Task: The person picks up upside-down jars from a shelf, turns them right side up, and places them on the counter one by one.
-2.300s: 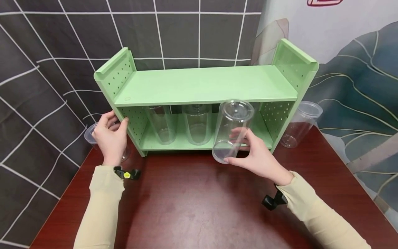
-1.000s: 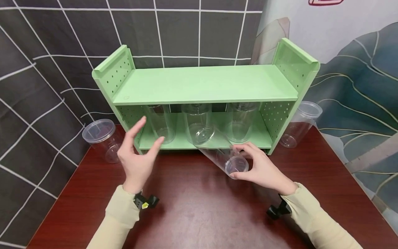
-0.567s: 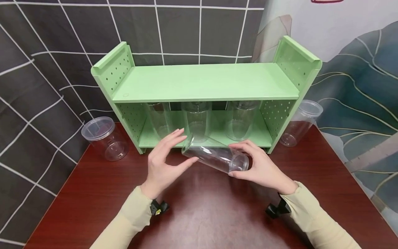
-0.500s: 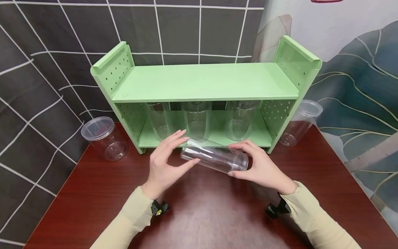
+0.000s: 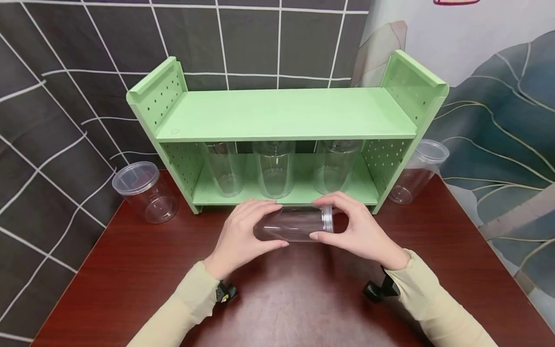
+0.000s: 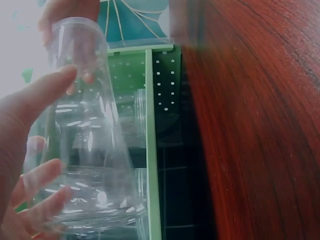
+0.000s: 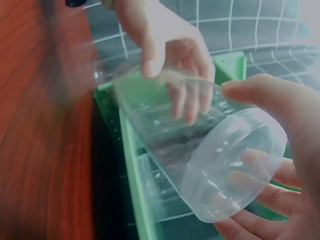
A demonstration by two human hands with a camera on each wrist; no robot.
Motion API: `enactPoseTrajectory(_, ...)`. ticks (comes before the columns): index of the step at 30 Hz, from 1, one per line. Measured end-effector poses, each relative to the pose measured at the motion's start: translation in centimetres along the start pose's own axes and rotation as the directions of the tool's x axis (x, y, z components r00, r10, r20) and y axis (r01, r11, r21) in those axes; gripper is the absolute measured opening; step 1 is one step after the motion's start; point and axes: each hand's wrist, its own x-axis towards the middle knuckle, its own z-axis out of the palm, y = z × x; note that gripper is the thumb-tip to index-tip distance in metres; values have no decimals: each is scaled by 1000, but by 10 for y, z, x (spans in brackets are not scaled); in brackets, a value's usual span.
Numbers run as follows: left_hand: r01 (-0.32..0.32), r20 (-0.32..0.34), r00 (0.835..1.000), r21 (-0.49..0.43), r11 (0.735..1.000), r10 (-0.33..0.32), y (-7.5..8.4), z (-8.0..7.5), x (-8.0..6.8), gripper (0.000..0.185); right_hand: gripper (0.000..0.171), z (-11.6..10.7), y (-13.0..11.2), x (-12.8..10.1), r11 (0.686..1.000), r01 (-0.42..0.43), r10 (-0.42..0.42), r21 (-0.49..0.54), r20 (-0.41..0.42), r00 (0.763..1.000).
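Note:
A clear plastic jar (image 5: 299,224) lies sideways in the air in front of the green shelf, held between both hands. My left hand (image 5: 243,233) grips its base end, thumb below and fingers over the top. At the lidded end, my right hand (image 5: 357,229) holds the jar around its translucent lid (image 7: 235,165), seen close in the right wrist view. In the left wrist view the jar's body (image 6: 90,135) shows through between thumb and fingers. Nothing can be made out inside it.
The green two-tier shelf (image 5: 286,113) stands at the back of the dark red table (image 5: 277,299). Three clear jars, the middle jar (image 5: 275,168) among them, stand on its lower tier. A lidded jar (image 5: 147,193) stands left of it, another jar (image 5: 416,171) right.
My left hand left the shelf's left side and came across to take the jar's base end. The right hand tipped the jar from upright to level. The shelf and standing jars stayed put.

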Motion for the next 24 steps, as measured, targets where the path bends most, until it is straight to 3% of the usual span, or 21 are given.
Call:
enactPoseTrajectory(9,72,54,996,7,997,-72,1,5,-3,82,57,-1,-25,19,993,109,-110,-55,-10,994)
enactPoseTrajectory(17,121,82,989,9,993,-121,-1,14,-5,84,64,8,-47,36,958,250,-246,-141,41,968)
enactPoseTrajectory(24,201,87,976,-1,980,-200,1,16,-8,79,80,8,-53,37,966,241,-239,-92,29,971)
